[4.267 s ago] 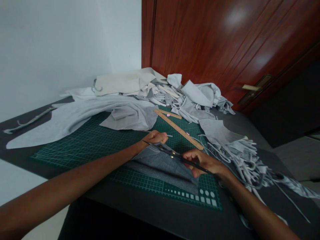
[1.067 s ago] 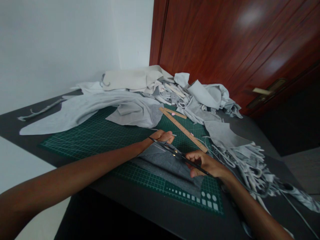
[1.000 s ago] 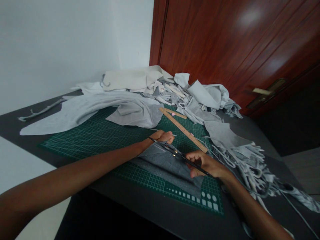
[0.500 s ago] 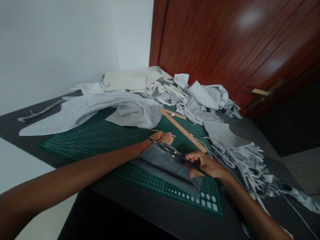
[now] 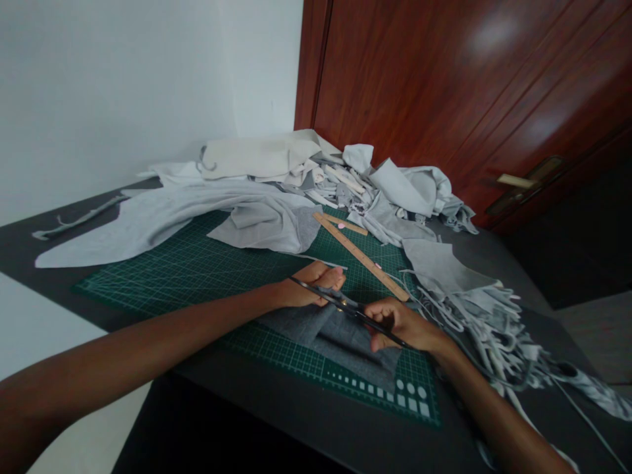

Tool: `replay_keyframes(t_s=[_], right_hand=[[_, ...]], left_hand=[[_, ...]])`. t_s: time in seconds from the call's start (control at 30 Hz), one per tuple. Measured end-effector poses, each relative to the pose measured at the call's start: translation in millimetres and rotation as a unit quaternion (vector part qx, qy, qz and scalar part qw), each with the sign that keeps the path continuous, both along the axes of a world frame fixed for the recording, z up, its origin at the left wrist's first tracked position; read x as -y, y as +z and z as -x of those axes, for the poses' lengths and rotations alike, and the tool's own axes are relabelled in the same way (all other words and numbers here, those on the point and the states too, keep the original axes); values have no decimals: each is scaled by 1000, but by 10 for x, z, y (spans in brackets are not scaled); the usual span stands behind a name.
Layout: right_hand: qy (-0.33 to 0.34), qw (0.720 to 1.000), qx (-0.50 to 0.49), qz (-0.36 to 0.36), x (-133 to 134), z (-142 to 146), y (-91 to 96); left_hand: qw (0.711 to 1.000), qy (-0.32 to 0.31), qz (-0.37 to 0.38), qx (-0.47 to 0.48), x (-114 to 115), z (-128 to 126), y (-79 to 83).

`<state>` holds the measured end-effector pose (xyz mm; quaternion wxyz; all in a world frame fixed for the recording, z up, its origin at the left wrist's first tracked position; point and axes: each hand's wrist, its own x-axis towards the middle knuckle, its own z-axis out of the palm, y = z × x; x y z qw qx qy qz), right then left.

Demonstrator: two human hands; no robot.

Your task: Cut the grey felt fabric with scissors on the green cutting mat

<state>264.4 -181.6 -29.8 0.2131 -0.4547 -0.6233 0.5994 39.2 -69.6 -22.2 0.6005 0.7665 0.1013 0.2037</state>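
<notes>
In my right hand point(image 5: 397, 324) are black scissors point(image 5: 351, 307), my fingers wrapped round the handles. The blades point left, reaching across the dark grey fabric point(image 5: 345, 342) toward my left wrist. My left hand point(image 5: 316, 282) is closed on the upper edge of that fabric, with the blades passing just in front of its fingers. Part of the fabric under my left forearm is hidden. Beneath it lies a green cutting mat point(image 5: 291, 350). A thin pale strip point(image 5: 326, 262) rests on the mat just beyond my left hand.
Two wooden rulers point(image 5: 363, 257) lie on the mat beyond my hands. Light grey cloth point(image 5: 148, 217) spreads over its far left side. Scraps point(image 5: 340, 187) pile up at the back, and cut fabric strips point(image 5: 494, 329) heap at the right. A wooden door point(image 5: 444, 79) stands behind the table.
The scissor blades, apart before, look closed together now. My left hand has turned slightly, and the fabric beneath it has shifted and folded. My right hand stays almost in place.
</notes>
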Motion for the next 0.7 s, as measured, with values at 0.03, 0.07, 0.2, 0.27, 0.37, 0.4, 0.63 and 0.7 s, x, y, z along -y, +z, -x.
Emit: replay_keyframes(t_s=[0.03, 0.07, 0.2, 0.27, 0.37, 0.4, 0.63, 0.7], right_hand=[[0, 1000, -3, 2, 0, -2, 0], [1, 1000, -5, 3, 0, -4, 0], [2, 1000, -10, 3, -6, -6, -2], [0, 1000, -13, 1, -8, -1, -3], [-3, 1000, -14, 0, -6, 7, -3], [-4, 1000, -16, -1, -5, 8, -1], [-7, 1000, -20, 21, -15, 6, 23], [1, 1000, -16, 25, -16, 1, 21]], left_hand=[[1000, 0, 4, -3, 0, 0, 6], [1000, 1, 9, -7, -1, 0, 8], [1000, 4, 20, -10, -13, -1, -11], [1000, 5, 19, -7, -20, -3, -29], [1000, 7, 28, 0, -33, -6, -46], [999, 7, 35, 3, -39, -6, -47], [999, 33, 25, 7, -135, 66, 40], [999, 49, 13, 18, -188, 85, 62]])
